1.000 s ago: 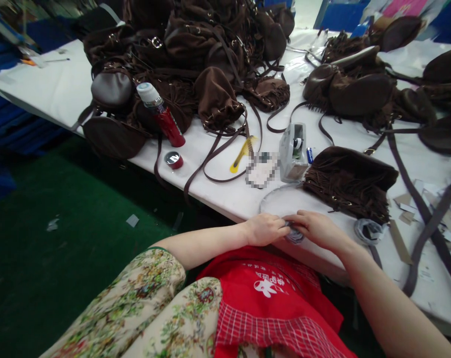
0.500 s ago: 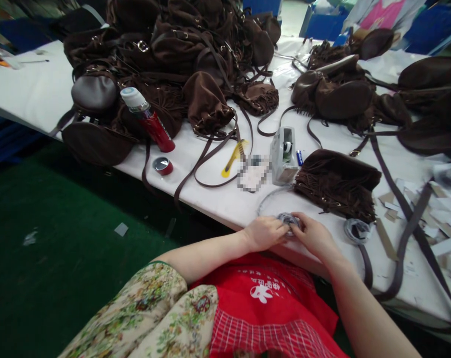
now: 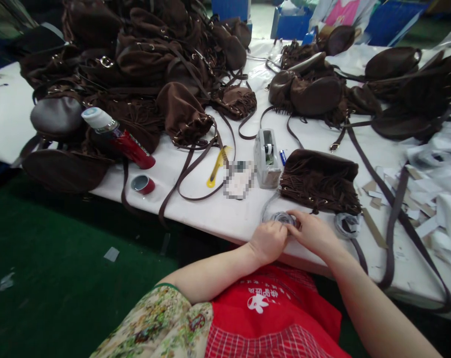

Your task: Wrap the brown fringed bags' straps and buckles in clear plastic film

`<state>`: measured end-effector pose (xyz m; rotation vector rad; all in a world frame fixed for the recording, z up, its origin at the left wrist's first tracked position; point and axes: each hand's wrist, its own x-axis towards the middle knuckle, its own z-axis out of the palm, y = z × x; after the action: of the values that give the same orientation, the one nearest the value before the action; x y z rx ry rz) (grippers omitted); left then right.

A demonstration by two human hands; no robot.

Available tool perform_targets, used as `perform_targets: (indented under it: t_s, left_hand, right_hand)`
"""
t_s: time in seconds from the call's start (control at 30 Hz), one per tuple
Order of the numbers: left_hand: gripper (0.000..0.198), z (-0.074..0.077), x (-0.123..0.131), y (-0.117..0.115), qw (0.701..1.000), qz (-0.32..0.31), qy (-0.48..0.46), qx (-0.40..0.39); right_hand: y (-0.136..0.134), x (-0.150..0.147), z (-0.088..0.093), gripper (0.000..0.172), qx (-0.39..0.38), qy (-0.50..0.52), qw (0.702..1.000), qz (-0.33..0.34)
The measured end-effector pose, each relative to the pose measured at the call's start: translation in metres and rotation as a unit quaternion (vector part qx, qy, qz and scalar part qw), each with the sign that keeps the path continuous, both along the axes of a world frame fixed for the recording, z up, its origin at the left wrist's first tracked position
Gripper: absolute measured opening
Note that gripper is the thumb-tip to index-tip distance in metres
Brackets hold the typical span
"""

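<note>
Both hands meet at the table's front edge, over a coil of greyish, clear-looking strip [image 3: 281, 217]; a loose length of it loops away toward the tape dispenser. My left hand [image 3: 269, 242] is closed, knuckles up, at the coil's near side. From the right, my right hand [image 3: 310, 229] pinches at the coil with bent thumb and fingers. Their fingertips nearly touch, and exactly what they grip is partly hidden. Just beyond lies a dark brown fringed bag [image 3: 318, 181]. A second grey coil [image 3: 345, 226] sits to the right of my right hand.
A tape dispenser [image 3: 268, 159], a blurred-out flat object [image 3: 239, 180], a yellow comb [image 3: 217, 166], a red-edged tape roll [image 3: 142, 184] and a spray can [image 3: 119, 136] stand or lie leftward. Brown bags [image 3: 147, 54] are heaped behind. Paper scraps [image 3: 430, 209] cover the right. A person [image 3: 340, 15] is across the table.
The view has swung right, so the table's things appear further left. My left hand has curled tighter and drawn slightly nearer me; my right hand stays at the coil.
</note>
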<state>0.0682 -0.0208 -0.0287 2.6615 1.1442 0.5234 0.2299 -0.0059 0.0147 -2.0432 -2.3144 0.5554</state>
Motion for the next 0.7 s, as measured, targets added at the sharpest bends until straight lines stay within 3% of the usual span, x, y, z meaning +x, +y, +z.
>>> perform_targets:
  t_s: [0.1, 0.27, 0.47, 0.57, 0.7]
  left_hand:
    - [0.021, -0.003, 0.012, 0.000, 1.000, 0.025, -0.005, -0.003]
    - [0.031, 0.006, -0.017, 0.023, 0.996, -0.088, -0.002, 0.007]
    - [0.043, 0.007, -0.052, 0.058, 0.989, -0.147, 0.004, 0.005]
    - [0.049, 0.007, -0.050, 0.066, 0.988, -0.155, 0.013, -0.002]
    - [0.042, 0.007, -0.042, 0.065, 0.982, -0.186, 0.035, 0.005]
  right_hand:
    - [-0.010, -0.001, -0.008, 0.037, 0.008, 0.023, 0.996, -0.083]
    - [-0.005, 0.008, -0.020, 0.036, -0.005, 0.080, 0.994, -0.078]
    - [0.014, 0.016, -0.013, 0.037, -0.043, 0.076, 0.995, 0.052]
    - [0.028, 0.020, -0.004, 0.035, -0.071, 0.068, 0.985, 0.144]
    - [0.040, 0.021, 0.004, 0.029, -0.095, 0.074, 0.966, 0.228]
